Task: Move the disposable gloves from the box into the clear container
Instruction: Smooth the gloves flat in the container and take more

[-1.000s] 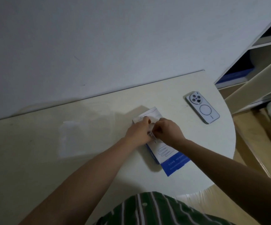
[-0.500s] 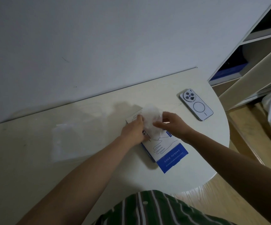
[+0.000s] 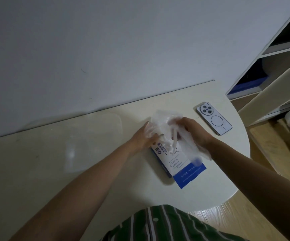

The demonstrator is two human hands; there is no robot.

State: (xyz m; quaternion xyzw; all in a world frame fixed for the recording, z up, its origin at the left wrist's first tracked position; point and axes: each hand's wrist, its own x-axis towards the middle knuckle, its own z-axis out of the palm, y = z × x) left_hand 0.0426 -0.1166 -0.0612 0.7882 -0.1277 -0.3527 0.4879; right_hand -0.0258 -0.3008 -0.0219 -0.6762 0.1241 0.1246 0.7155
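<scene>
A white and blue glove box [image 3: 177, 162] lies flat on the pale table [image 3: 36, 171], right of centre. A bunch of thin clear disposable gloves [image 3: 163, 126] hangs over the box's far end, partly pulled out. My right hand [image 3: 191, 131] grips the bunch from the right, with plastic draped over its wrist. My left hand [image 3: 144, 138] rests on the box's left far end, its fingers under the plastic and partly hidden. The clear container [image 3: 81, 141] sits left of the box, faint and see-through.
A white phone [image 3: 213, 118] lies face down near the table's right far edge. The wall runs along the table's back. White shelving [image 3: 271, 80] stands to the right, over a wooden floor. A green striped garment [image 3: 166, 225] is at the bottom.
My right hand has drawn a larger bunch of gloves up and out of the box. My left hand stays at the box's far end.
</scene>
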